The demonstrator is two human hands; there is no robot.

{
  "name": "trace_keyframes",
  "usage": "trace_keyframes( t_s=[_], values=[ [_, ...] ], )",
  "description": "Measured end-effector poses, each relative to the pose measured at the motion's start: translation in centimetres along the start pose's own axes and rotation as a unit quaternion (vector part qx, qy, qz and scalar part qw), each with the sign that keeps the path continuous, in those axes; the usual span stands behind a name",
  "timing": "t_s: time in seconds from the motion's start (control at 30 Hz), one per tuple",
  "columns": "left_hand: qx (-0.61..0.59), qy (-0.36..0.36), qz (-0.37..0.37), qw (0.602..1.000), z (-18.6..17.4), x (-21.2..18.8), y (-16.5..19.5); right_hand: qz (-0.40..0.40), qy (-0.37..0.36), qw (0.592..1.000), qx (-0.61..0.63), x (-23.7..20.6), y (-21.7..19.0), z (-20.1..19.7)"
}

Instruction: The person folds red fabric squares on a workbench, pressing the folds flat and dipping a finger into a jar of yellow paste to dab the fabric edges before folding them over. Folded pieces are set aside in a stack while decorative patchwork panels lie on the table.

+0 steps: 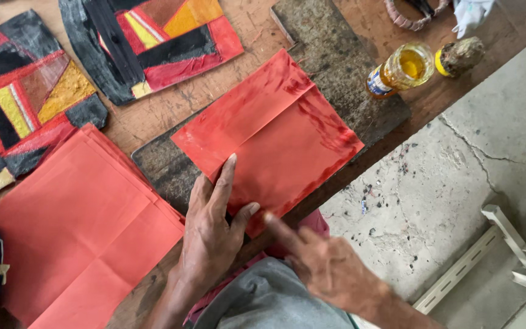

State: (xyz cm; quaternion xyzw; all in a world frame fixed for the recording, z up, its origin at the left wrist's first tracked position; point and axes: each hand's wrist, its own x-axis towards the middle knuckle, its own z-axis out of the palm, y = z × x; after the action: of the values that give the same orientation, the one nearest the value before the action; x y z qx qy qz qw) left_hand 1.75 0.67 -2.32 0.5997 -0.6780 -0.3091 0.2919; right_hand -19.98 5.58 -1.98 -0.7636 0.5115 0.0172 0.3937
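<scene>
Red paper, shiny and wet-looking, lies on a dark board [342, 67] at the edge of the wooden counter [196, 100], and this glossy sheet [275, 131] is what I watch. My left hand [211, 234] lies flat on its near corner, fingers spread and pressing down, with no grip around anything. My right hand [327, 265] points one finger at the near edge, just touching it; its other fingers are curled in, and it holds nothing. I think the sheet could slide or wrinkle if I push too hard, since it looks slick. Wet colour might smear onto my fingers. The near corner hangs close to the counter's edge, so it could slip off to the floor [458, 183]. Just beside it on the left sits a stack of plain red sheets [80, 231]. Patchwork pieces [25, 97] in black, red and yellow lie further back. A small jar of yellow liquid [400, 70] lies on its side near the far edge; it could spill. Below is cracked grey concrete, dusty and stained.
</scene>
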Motion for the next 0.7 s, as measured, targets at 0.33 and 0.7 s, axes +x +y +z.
trace_keyframes(
  t_s=[0.33, 0.7],
  values=[
    [-0.032, -0.004, 0.048, 0.998, -1.5, 1.3, 0.1, -0.056, 0.37, 0.907, -0.191, -1.6, 4.9, -16.4],
    [-0.3, 0.049, -0.038, 0.952, -2.9, 4.2, -2.1, 0.068, 0.15, 0.954, -0.249, 6.2, 8.4, -23.2]
  ],
)
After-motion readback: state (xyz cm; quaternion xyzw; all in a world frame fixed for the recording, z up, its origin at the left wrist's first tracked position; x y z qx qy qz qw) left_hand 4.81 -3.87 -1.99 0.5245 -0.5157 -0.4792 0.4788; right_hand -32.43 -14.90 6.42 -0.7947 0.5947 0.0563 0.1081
